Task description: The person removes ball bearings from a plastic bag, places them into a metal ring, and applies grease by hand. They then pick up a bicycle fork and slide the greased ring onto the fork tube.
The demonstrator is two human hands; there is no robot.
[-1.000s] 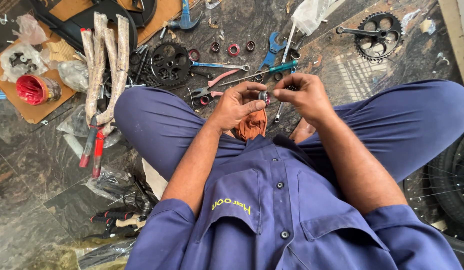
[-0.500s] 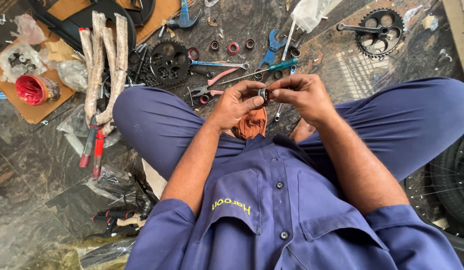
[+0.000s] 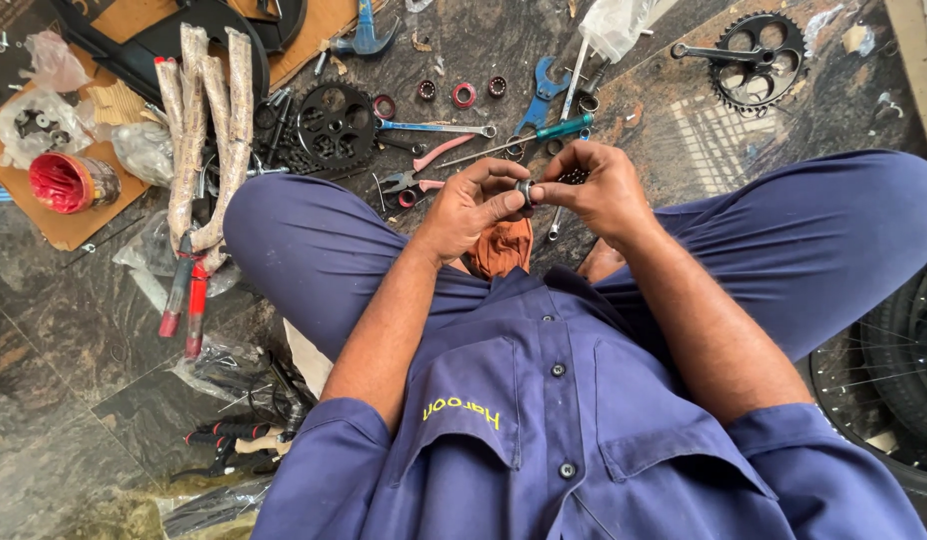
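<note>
I sit cross-legged on a dark stone floor in blue work clothes. My left hand and my right hand meet in front of me, above my lap. Both pinch a small round metal ring-shaped part between thumbs and fingertips. An orange-brown rag lies in my lap just under the hands. My fingers hide most of the small part.
Beyond the hands lie a black sprocket, pink-handled pliers, a teal-handled screwdriver, blue spanners, small bearing rings and a crank with chainring. A wrapped red fork lies left. A spoked wheel sits right.
My hands stay together on the small part; the fingers have shifted slightly around it. Nothing else has moved.
</note>
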